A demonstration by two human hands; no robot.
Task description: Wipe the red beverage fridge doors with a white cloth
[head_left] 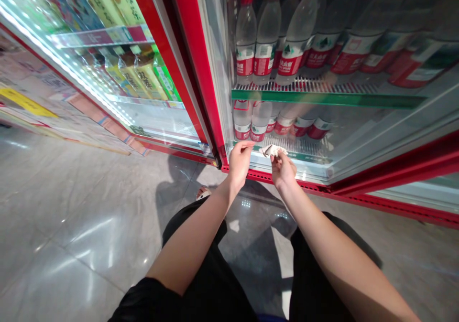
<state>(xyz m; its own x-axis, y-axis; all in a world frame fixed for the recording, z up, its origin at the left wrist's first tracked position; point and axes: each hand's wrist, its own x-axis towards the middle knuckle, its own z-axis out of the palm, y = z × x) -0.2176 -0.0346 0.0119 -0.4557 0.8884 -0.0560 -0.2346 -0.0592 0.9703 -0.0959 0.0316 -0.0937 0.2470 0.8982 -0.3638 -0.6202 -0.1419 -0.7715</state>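
Only got the head view to go on, looking down at bare hands held low at the front of a red-framed cooler (195, 49). Pinching a crumpled white cloth (268, 150) with the right hand (284, 170), thumb against fingers, right around its right-hand end. Could be tissue tbh, too bunched up to tell. Running left to right along its longer side, roughly in line with the red bottom rail (262, 175), and just to the far side of it in view. Poking out leftward from the right fingers, so pointing with its loose end straight at the left hand (240, 162).

Clearly nearest to the right hand, being in its grip. Just beside the left one too, but with a small gap in between, so not touching. Holding nothing visible on that left side: fingers close together, stretched out toward the right. Can't tell from this angle whether pressing on the cooler front or hovering off it. Beyond the hands, on the far side, looking at red-labelled bottles (261, 116) on the lower shelf, closest to the left fingertips.
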